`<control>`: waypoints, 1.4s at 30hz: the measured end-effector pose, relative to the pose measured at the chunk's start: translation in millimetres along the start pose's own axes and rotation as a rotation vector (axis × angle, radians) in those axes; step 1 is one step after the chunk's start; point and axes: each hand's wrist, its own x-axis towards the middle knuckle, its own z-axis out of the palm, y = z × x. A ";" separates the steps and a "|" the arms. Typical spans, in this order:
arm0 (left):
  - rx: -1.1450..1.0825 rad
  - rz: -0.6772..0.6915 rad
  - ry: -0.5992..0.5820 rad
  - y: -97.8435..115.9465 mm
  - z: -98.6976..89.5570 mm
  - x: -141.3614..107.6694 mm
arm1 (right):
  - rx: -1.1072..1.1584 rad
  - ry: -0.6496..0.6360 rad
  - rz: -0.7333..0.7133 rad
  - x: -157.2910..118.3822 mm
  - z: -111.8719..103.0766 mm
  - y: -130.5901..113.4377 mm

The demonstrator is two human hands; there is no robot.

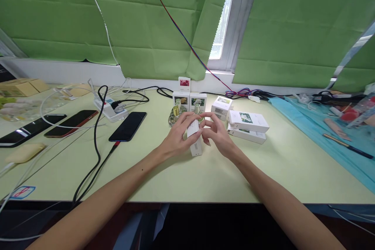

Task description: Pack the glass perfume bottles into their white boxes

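**Slim white box held in the left hand, right fingers at its upper end**

The left hand [179,134] has its grip closed around the slim white box [196,147], thumb on one side and fingers reaching over the top. The box stands tilted above the middle of the pale desk [205,181], with small print on its side. The right hand [219,136] curls in from the other side, its fingertips meeting the left fingers near the box's upper end; whether its own grip has hold of the box, I cannot tell.

Just beyond the hands are glass bottles with gold caps [176,111], partly hidden by the fingers. Behind them, two picture-fronted boxes [198,98] stand side by side, and a box with a red picture [184,83] rises at the back. To the right, more white cartons [249,120] lie in piles, near a blue sheet [307,125] carrying a dark brush-like tool [348,146]. To the left lie a phone [128,126] with a cable plugged in, a white power strip [110,110] and two more dark devices [72,123].
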 end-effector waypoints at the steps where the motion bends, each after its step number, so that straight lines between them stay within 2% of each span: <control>1: 0.001 -0.002 0.001 -0.3 0.0 -0.2 | -0.001 -0.001 0.003 -0.2 0.2 -0.5; 29: 0.005 0.019 0.017 -3.8 1.3 -1.1 | -0.003 0.013 0.015 -0.3 -0.7 -1.6; 36: -0.019 0.059 -0.007 -5.2 1.0 0.0 | 0.030 0.037 0.009 1.4 -1.7 2.7; 42: -0.032 0.033 -0.033 -1.7 -0.7 1.1 | 0.006 0.041 0.012 0.7 -1.2 1.6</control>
